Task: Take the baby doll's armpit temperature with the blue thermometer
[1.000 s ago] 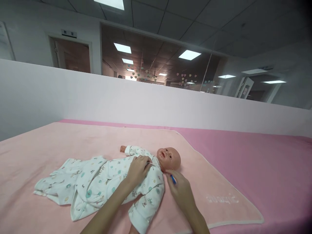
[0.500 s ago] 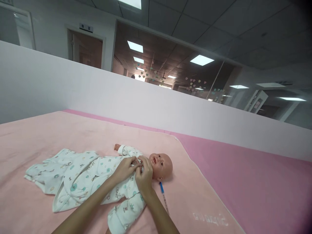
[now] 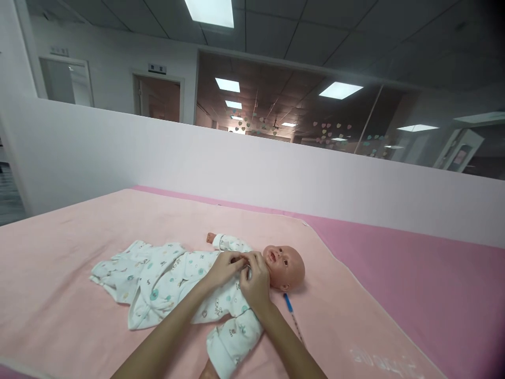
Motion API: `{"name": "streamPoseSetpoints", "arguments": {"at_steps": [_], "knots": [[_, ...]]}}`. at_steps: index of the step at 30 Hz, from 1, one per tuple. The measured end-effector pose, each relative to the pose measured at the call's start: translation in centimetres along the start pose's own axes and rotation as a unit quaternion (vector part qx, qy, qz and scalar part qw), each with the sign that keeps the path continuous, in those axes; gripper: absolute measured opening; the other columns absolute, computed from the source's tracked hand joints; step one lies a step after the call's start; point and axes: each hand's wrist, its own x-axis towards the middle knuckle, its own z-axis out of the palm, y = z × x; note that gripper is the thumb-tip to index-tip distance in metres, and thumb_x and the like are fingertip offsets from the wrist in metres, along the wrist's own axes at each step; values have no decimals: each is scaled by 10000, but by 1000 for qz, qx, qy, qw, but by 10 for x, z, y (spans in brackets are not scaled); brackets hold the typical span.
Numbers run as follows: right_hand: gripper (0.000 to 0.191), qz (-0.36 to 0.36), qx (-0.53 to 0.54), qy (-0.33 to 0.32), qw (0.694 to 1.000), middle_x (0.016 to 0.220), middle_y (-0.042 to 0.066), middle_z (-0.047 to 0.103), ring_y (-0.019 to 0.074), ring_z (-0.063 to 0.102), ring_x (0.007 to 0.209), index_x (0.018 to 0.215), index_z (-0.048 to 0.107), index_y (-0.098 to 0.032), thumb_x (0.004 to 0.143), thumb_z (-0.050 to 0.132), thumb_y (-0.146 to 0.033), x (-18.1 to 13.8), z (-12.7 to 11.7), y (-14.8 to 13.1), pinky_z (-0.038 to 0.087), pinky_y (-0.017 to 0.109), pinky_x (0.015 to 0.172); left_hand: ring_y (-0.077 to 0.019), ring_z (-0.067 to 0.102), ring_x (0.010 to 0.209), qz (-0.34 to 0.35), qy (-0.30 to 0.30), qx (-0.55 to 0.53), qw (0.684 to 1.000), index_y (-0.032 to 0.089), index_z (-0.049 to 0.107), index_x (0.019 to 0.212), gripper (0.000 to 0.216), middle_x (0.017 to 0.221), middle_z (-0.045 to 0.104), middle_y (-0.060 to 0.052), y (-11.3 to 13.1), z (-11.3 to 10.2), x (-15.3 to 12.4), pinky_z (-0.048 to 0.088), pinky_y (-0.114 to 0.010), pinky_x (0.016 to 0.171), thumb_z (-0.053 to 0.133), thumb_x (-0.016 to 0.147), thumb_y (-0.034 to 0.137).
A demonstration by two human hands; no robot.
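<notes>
A baby doll [image 3: 284, 267] lies on its back with its head to the right, dressed in a white printed baby gown [image 3: 173, 273]. My left hand [image 3: 225, 267] is closed at the gown's neckline, fingertips pinched together. Right beside it, my right hand [image 3: 256, 280] also pinches the fabric just under the doll's chin. The fingertips of both hands meet there, and the bit of cloth between them is mostly hidden. One sleeved arm of the doll stretches out toward the far side, the other toward me.
A thin stick with a blue end [image 3: 291, 310], resembling a thermometer, lies near the doll's head. Beneath everything is a peach blanket [image 3: 355, 316] over a pink surface [image 3: 394, 252]. A low white wall [image 3: 256, 168] runs along the far side, with a window above.
The camera has turned, so the whole scene sits farther right in the picture. Both hands stay at the gown's neckline, with only slight finger movement.
</notes>
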Motion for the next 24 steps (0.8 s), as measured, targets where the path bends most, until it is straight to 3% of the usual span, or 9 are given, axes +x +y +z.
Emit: {"name": "streamPoseSetpoints", "arguments": {"at_steps": [6,13,19,24], "knots": [[344,-6,12,20,1000,841,41,520,164,492,786,874,565,-191,676,352,-7,0,2,4,420,289,713,-97,415,604,8,-7,-19,1000,126,578,698,204,617,501,14,0,0,0,300,-191,561,414,743,239],[334,17,59,36,997,897,43,514,155,488,849,867,571,-200,729,335,-8,-1,3,6,425,275,738,-77,315,527,-8,15,21,1000,134,534,669,123,527,336,51,0,1,1,239,-196,510,430,681,198],[265,37,57,33,997,811,33,540,160,505,780,796,550,-190,727,353,-27,1,3,8,417,282,704,-81,316,528,-14,17,59,998,150,609,819,227,541,336,51,1,1,0,230,-199,510,476,648,218],[237,34,54,25,998,806,41,561,165,514,758,822,561,-178,710,392,-55,2,0,8,423,282,687,-83,347,526,-38,26,7,999,137,615,821,237,522,362,49,1,1,1,261,-199,523,460,651,190]]}}
